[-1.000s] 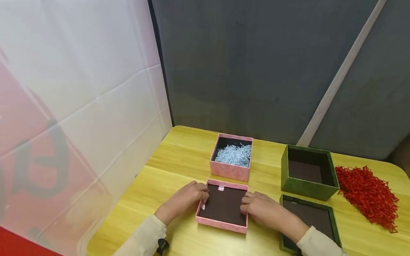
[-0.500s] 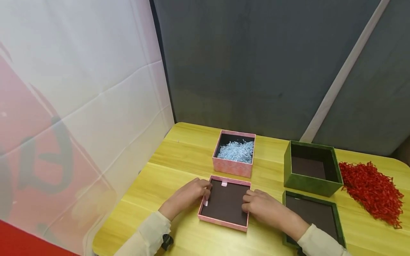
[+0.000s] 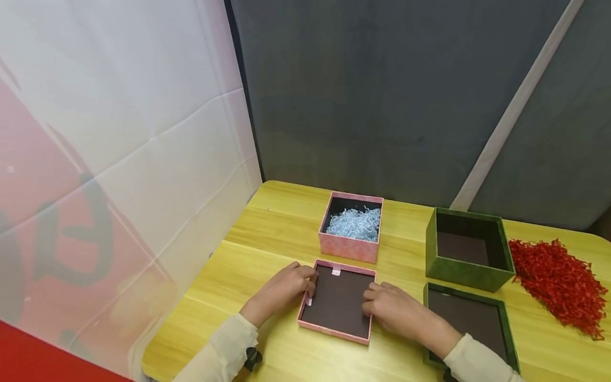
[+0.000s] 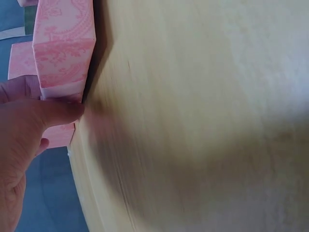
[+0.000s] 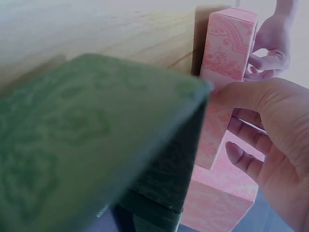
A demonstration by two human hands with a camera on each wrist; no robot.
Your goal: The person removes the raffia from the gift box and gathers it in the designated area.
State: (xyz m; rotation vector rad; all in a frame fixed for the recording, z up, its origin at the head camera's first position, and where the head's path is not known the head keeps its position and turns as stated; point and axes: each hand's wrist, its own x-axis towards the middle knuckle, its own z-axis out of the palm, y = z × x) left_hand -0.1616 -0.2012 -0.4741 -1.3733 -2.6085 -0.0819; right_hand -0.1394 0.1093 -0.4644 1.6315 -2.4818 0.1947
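Observation:
A shallow pink box lid [image 3: 338, 305] lies on the table with its dark inside facing up and small pale tabs at its far and left edges. My left hand [image 3: 279, 291] pinches its left wall, thumb outside and fingers over the rim. On the opposite side, my right hand [image 3: 395, 314] pinches the right wall. In the left wrist view the thumb presses the lid's pink patterned side [image 4: 65, 53] close to the tabletop. The right wrist view has the right thumb against the lid's outer wall [image 5: 227, 48], its tip partly behind a blurred green corner.
Behind the lid stands a pink box [image 3: 348, 248] holding blue shredded paper [image 3: 355, 225]. To the right are a green box [image 3: 465, 273], a green lid [image 3: 470, 318] under the right forearm, and a heap of red shredded paper [image 3: 556, 281]. Fabric walls border the table.
The head view has shifted slightly, so everything on the table appears a little higher and further right. Both hands stay on the pink lid's sides.

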